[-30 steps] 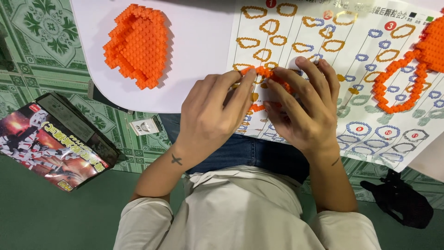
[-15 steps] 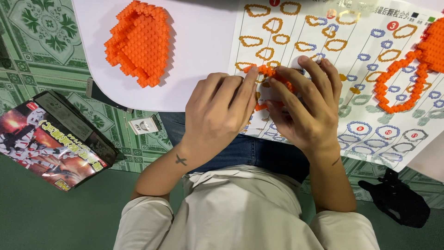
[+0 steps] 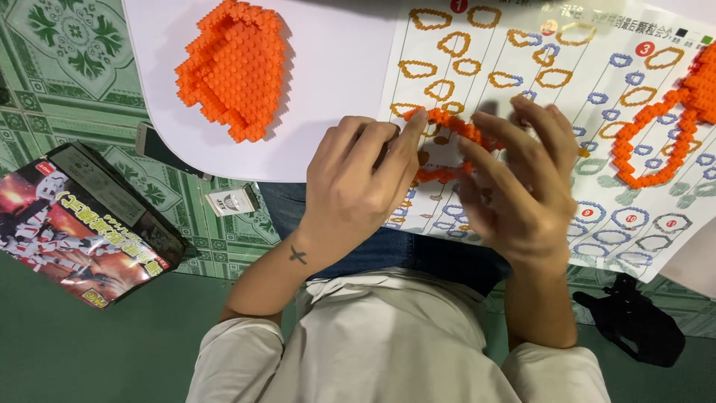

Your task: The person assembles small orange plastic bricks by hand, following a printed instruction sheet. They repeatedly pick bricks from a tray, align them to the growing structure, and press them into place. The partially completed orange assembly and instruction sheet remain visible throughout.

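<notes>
- Small orange brick ring (image 3: 447, 142) is sitting between both hands, held just over the instruction sheet (image 3: 522, 75) at the near edge of the white desk (image 3: 335, 75).
- Left hand (image 3: 358, 186) is curling over it, fingers pressed together, index tip pinching the ring's upper left end.
- Right hand (image 3: 514, 186) is pinching the ring's right side; its other fingers are spreading loosely above. Exact contact under the fingers is hidden.
- To do this well, my read: the ring looks thin and likely to flex, so both hands should be supporting it close to the joint being pressed, squeezing straight and not twisting.
- Keeping it over the sheet is also helping, since the printed outlines are there to compare against.
- Further out: a big stepped orange brick block (image 3: 235, 67) is lying on the desk to the left, well apart.
- A larger orange outline piece (image 3: 664, 127) is resting on the sheet's right side, near the right hand; a wide elbow move could be knocking it.
- A phone (image 3: 168, 153) is sticking out from under the desk edge.
- The kit box (image 3: 78, 220) is lying on the tiled floor, a small white packet (image 3: 231, 201) beside it, a black pouch (image 3: 634, 325) at lower right.
</notes>
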